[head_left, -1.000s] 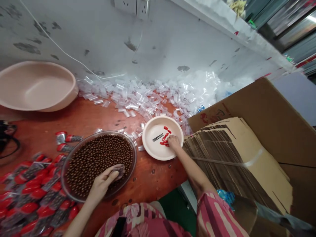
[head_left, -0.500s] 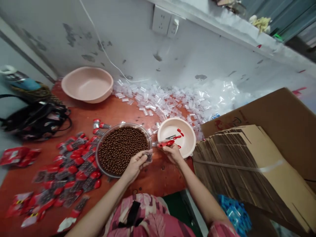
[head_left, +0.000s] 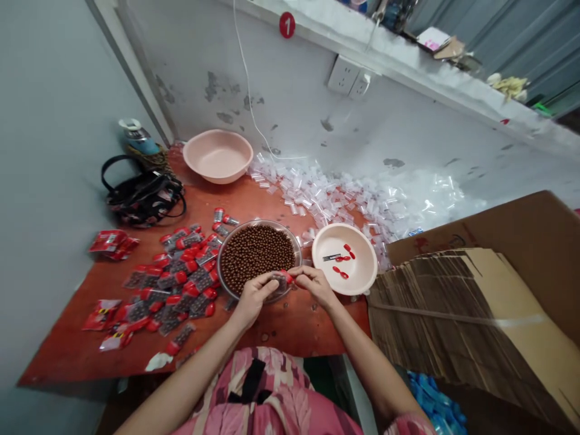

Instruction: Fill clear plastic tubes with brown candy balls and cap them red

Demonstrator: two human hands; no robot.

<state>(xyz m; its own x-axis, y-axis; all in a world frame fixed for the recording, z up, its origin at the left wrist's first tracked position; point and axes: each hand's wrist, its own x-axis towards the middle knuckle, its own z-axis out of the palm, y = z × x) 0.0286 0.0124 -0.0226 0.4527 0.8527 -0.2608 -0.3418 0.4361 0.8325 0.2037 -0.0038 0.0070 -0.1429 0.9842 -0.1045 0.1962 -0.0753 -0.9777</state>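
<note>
My left hand (head_left: pixel 254 297) pinches a small clear bag with brown beads (head_left: pixel 275 282) over the near rim of a glass bowl full of brown beads (head_left: pixel 256 255). My right hand (head_left: pixel 312 284) meets it from the right, its fingers closed on a small red piece (head_left: pixel 286 277) at the bag's mouth. To the right stands a pale plate (head_left: pixel 345 281) with a few red pieces (head_left: pixel 343 258) and a small dark strip (head_left: pixel 331 257) in it.
Filled red-topped bags (head_left: pixel 176 284) lie in a heap to the left. Empty clear bags (head_left: pixel 335 196) are piled along the wall. A pink basin (head_left: pixel 218 156) and a black bag (head_left: pixel 142 194) sit at the back left. Flat cardboard (head_left: pixel 457 314) is stacked at the right.
My right hand took a red piece from the plate and brought it to the bag. My left hand lifted the bag from the bead bowl. The camera view has pulled back and shifted.
</note>
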